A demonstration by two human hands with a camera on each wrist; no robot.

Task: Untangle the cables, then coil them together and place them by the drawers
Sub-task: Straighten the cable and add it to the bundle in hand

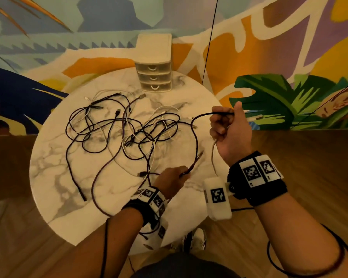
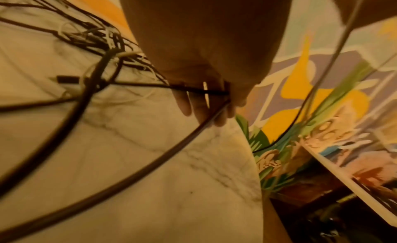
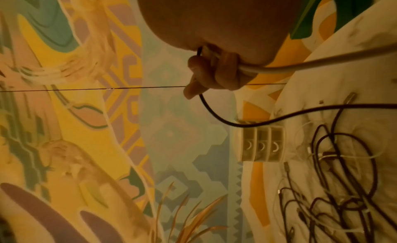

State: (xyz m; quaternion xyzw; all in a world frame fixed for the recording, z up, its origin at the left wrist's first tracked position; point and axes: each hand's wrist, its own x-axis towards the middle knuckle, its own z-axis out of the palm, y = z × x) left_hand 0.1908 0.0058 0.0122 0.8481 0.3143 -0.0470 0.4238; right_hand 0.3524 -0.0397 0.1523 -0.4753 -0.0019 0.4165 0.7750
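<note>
Centre frame, round marble desk (image 1: 54,177) carries tangled cables (image 1: 117,127), dark and white; drawers (image 1: 153,77) sit at upper centre, apart from the tangle. Right hand (image 1: 230,129), mid-right, grip fisted round a dark cable (image 1: 201,117) and a white cable (image 1: 213,155). Left hand (image 1: 172,180), lower centre, pinches another dark cable's end (image 1: 191,169).
</note>
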